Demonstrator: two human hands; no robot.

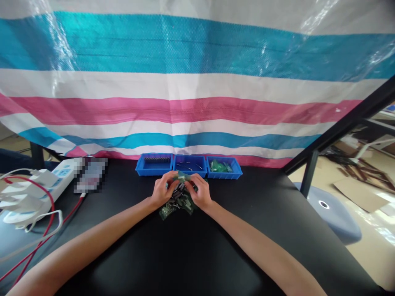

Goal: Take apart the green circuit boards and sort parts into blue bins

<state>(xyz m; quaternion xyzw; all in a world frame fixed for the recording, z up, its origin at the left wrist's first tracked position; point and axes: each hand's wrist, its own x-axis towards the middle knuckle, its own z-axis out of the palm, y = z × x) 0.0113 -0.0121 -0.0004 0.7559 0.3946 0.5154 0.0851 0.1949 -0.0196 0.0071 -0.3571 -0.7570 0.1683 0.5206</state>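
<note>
Both my left hand (162,190) and my right hand (200,191) are closed on a small greenish clear plastic bag (183,176), pinching it from either side. What the bag holds is too small to make out. Beneath my hands lies a pile of similar small bags (180,201) with dark and silvery pieces in them, on the black table. Just beyond stand three blue bins in a row. The left bin (154,167) has a line of small metal parts along its back. A few thin metal pieces lie in the middle bin (189,166). Greenish plastic bags fill part of the right bin (224,167).
A white power strip (61,174) with plugs and red and white cables takes up the table's left side, beside a pixelated phone-like object (90,174). A striped plastic sheet (185,111) hangs behind the bins. A grey stool (333,213) stands right of the table.
</note>
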